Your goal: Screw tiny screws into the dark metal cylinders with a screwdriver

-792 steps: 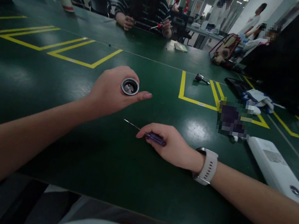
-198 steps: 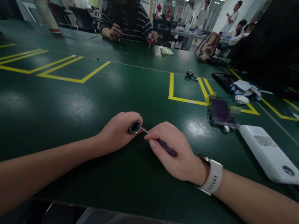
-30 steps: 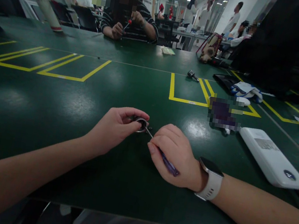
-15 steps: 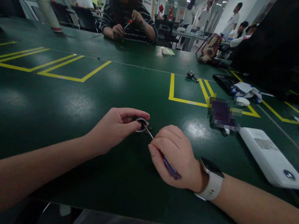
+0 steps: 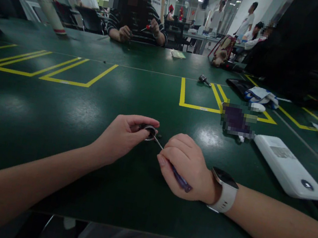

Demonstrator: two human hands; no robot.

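My left hand [image 5: 122, 135] is closed around a small round metal part [image 5: 149, 132] and holds it just above the green table [image 5: 54, 117]. My right hand [image 5: 184, 166] grips a thin screwdriver with a purple handle [image 5: 179, 177]. Its metal shaft points up and left, and the tip sits at the open face of the round part. A white watch [image 5: 224, 190] is on my right wrist. Both forearms rest on the table near its front edge.
A white flat device [image 5: 289, 166] lies to the right. A small metal part [image 5: 204, 80] sits by the yellow floor-tape box [image 5: 183, 94]. Gloves [image 5: 261, 96] lie at the back right. A person in a striped top [image 5: 139, 21] works across the table.
My hands have hardly moved over the last second; the screwdriver handle has turned slightly in my right fingers. The person opposite has shifted their hands.
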